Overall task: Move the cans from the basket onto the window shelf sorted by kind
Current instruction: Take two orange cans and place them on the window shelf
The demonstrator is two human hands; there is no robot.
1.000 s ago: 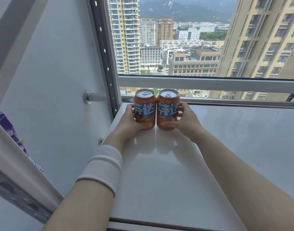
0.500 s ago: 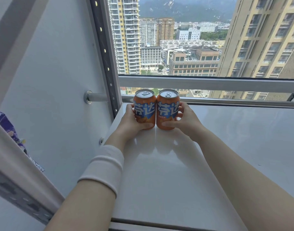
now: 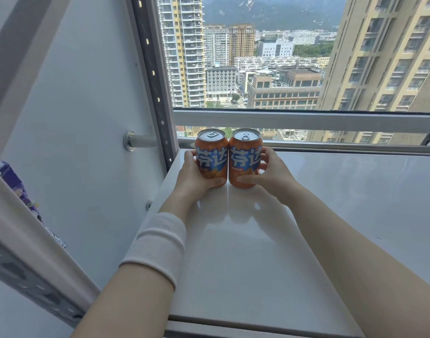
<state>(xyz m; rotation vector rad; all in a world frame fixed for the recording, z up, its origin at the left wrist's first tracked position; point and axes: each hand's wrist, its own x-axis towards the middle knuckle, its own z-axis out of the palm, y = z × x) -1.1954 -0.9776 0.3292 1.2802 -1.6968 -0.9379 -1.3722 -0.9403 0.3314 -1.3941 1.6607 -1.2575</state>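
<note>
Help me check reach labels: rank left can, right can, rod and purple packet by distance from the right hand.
1. Right can, in the right hand.
2. Left can, just left of it.
3. Rod, on the left wall.
4. Purple packet, far left edge.

Daylight comes through a wide window (image 3: 282,69) from 12 to 2 o'clock, with tall towers (image 3: 182,50) close by and hazy hills (image 3: 270,11) beyond. A grey rail (image 3: 306,120) crosses its lower part. At 11 o'clock a dark holed strip (image 3: 153,76) runs up the frame; left of it is a white wall (image 3: 74,118) with a metal rod (image 3: 140,141) fixed to it. The glossy white shelf (image 3: 257,252) fills 4 to 6 o'clock. At 8 o'clock stands a slanted beam (image 3: 26,240) — blue patterned cloth (image 3: 13,186) behind it.
</note>
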